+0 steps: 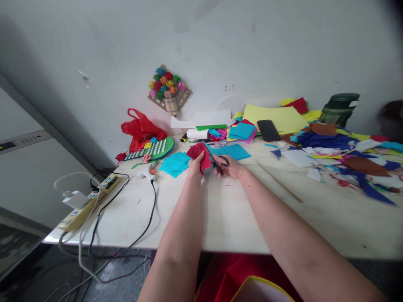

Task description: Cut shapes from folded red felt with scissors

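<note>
Near the middle of the table, my left hand [195,165] is closed on a piece of red paper [199,153], pinched at its lower part. Just to the right, my right hand [231,167] grips dark-handled scissors [224,161]. Their blades point up and left, against the right edge of the red paper. Light blue sheets [175,164] lie to the left of my left hand, and another blue sheet [237,151] lies behind my right hand.
A power strip [75,216] with cables and a glue gun [147,172] sit at the left. Behind are a red bag [140,128] and a phone [268,131]. Colourful scraps [365,165], a green jar [338,110] and a thin stick [280,183] are at the right.
</note>
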`<state>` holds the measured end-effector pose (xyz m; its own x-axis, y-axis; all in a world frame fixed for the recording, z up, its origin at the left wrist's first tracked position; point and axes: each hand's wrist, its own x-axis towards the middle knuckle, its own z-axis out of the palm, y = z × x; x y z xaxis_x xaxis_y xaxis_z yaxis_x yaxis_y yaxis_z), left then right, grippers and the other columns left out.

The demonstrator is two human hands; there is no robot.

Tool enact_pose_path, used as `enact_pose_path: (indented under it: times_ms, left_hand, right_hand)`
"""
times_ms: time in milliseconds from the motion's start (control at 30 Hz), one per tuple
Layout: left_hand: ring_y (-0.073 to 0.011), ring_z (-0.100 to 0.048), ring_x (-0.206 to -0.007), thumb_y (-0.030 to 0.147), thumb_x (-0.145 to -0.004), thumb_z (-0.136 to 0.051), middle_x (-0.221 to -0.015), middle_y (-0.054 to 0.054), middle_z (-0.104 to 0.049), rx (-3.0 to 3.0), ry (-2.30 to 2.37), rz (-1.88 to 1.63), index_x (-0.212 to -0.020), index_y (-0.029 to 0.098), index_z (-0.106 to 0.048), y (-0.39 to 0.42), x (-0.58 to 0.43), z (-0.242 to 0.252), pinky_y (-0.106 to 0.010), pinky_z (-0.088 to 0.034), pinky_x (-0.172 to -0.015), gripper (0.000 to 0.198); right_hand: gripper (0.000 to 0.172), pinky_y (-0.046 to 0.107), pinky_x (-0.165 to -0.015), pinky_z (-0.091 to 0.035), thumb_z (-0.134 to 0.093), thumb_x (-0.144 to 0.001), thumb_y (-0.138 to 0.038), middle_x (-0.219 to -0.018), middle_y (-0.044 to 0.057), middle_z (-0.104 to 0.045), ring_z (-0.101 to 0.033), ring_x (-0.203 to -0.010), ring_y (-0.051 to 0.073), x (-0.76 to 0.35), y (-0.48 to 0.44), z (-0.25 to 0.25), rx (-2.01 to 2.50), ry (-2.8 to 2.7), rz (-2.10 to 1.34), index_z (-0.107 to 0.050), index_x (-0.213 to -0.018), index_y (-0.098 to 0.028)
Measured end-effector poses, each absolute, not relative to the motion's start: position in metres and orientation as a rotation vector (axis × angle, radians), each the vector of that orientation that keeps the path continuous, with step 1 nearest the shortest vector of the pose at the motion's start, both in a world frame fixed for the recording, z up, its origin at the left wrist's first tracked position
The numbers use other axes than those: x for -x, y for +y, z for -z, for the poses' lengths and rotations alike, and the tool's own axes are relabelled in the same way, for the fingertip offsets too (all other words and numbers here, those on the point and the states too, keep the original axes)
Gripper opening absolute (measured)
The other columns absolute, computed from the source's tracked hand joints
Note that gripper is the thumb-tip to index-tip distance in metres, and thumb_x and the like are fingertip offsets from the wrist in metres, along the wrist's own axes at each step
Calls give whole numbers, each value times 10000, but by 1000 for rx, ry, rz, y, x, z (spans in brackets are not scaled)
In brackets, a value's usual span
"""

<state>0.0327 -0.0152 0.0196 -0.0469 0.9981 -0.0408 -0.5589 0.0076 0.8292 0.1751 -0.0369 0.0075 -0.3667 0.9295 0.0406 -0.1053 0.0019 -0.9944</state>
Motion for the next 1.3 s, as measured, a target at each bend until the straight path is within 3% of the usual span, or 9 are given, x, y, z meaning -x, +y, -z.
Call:
enact_pose_path:
  times_ms: [200,933,1300]
  left_hand:
    - [-57,-468,-369,235,-665,-707,-566,-12,-589,-669,897,-1418,-802,112,-605,-15,-34,-20,-163,-218,-301,210]
    - [-37,-396,-330,265,-685,-696,-503,11,-529,-663,882,-1368,-734,125,-571,-14,-35,-18,-163,-179,-291,194]
    - [-65,-478,-401,231,-698,-678,-581,-18,-596,-661,887,-1440,-778,130,-599,-16,-37,-22,-178,-244,-329,152]
  right_hand:
    - [410,154,-269,-253,-529,-758,-570,-516,24,-622,-549,-360,114,-167,-41,-10,915,-1394,-1429,-534,-783,-161]
    - [441,168,-262,-245,-593,-689,-603,-499,-3,-587,-520,-352,98,-160,-41,-11,951,-1351,-1344,-523,-720,-169]
    - [445,164,-263,-222,-640,-642,-587,-468,-25,-555,-485,-334,79,-158,-45,-15,960,-1351,-1306,-481,-660,-172]
